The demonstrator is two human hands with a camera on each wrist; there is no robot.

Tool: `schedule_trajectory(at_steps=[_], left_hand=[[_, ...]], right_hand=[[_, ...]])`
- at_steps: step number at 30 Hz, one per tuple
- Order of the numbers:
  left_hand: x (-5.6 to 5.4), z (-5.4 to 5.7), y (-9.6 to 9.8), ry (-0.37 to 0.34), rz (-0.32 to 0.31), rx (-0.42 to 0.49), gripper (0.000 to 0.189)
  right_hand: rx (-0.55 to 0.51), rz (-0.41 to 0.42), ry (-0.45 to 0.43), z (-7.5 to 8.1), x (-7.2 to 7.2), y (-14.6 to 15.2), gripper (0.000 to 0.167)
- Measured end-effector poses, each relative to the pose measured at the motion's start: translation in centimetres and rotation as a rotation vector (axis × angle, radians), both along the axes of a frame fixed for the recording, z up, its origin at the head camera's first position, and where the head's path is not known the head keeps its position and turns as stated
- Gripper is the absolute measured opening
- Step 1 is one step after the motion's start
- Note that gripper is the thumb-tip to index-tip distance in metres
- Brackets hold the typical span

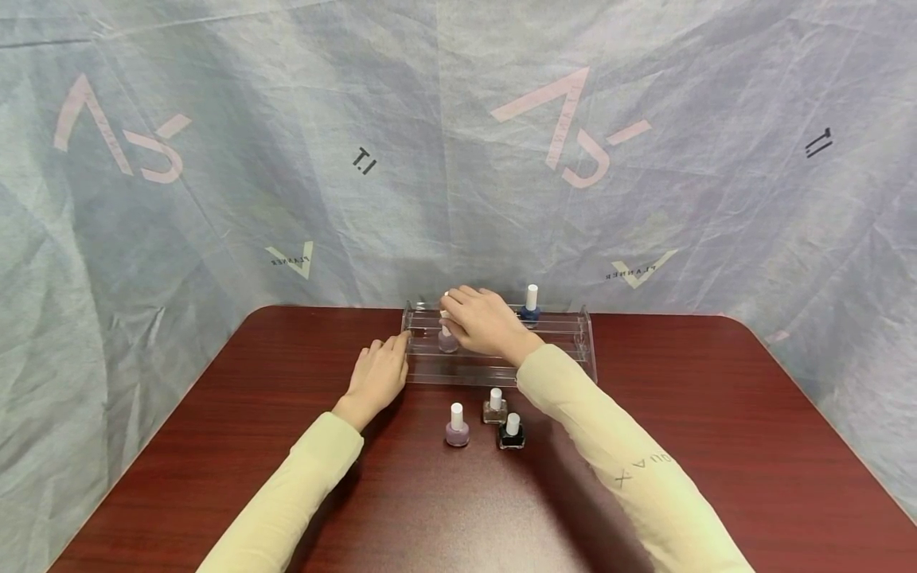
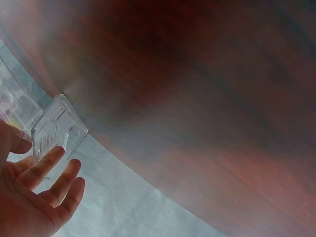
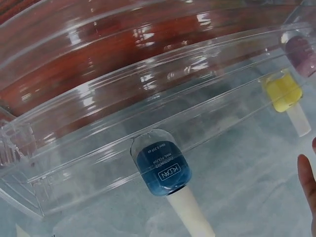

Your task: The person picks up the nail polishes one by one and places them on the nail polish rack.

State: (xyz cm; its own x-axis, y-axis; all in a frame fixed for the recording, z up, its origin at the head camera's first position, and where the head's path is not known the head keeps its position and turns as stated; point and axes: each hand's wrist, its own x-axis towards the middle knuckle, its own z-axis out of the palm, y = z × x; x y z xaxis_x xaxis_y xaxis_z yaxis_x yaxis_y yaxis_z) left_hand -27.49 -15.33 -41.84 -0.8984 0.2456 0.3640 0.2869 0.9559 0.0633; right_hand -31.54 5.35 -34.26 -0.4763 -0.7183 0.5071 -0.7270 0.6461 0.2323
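A clear acrylic tiered rack [image 1: 494, 370] stands at the back of the table. My left hand [image 1: 376, 374] touches its left end, fingers extended along the side panel [image 2: 57, 126]. Over the left half of the rack reaches my right hand [image 1: 480, 318], its visible fingers [image 3: 307, 185] loosely extended and apart from the white cap of a yellow nail polish bottle [image 3: 284, 93]. That bottle is hidden behind the hand in the head view. A lilac nail polish bottle [image 1: 447, 342] sits on a lower tier. Toward the right, a blue nail polish bottle [image 3: 164, 165] stands on the top tier.
In front of the rack, three nail polish bottles stand on the reddish-brown table [image 1: 215, 446]: a lilac one [image 1: 457, 434], a brownish one [image 1: 494, 410] and a black one [image 1: 512, 434]. Printed grey cloth [image 1: 401, 215] hangs behind the table.
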Motion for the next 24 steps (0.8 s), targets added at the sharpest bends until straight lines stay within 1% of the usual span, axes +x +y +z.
schedule_trajectory(at_steps=[4,9,18,24], left_hand=[[0.0,0.0,0.0,-0.005,-0.001,-0.003,0.042],[0.0,-0.1,-0.1,-0.007,-0.004,-0.011,0.042],[0.1,-0.1,-0.1,0.011,-0.008,-0.005,0.042],[0.1,0.1,0.0,-0.006,-0.002,-0.003,0.042]], right_hand=[[-0.010,0.010,0.007,0.0,0.5,0.5,0.015],[-0.003,0.004,-0.012,-0.4,0.9,1.2,0.014],[-0.017,0.023,-0.014,-1.1,1.6,2.6,0.014],[-0.016,0.041,-0.027,-1.6,2.3,3.3,0.014]])
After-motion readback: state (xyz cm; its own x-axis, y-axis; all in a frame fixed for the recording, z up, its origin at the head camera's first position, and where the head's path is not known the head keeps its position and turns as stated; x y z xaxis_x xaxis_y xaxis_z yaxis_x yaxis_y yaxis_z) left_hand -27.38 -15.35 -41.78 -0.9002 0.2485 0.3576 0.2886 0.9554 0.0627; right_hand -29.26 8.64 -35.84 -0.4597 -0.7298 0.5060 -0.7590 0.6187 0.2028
